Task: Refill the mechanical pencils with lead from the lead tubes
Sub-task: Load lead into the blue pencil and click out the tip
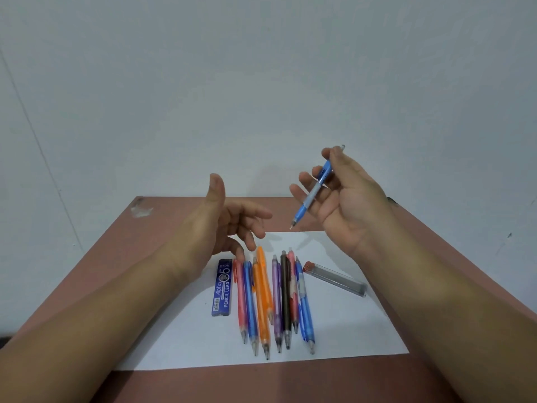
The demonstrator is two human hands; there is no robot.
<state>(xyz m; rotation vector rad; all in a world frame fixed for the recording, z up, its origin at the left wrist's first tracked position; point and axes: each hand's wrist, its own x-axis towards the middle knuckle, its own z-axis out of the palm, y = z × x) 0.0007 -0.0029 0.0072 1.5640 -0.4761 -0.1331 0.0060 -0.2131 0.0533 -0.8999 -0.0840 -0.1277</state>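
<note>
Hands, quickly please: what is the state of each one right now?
Left hand: open, fingers relaxed, holding nothing, raised above the pencils.
Right hand: closed around a blue mechanical pencil, tip pointing down.

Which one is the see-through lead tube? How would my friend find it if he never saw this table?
Find the white paper on the brown table, where the row of pencils lies. Just right of the row, lying slanted by itself, is the clear lead tube. It has a red cap, unlike the flat dark blue lead box left of the row.
</note>
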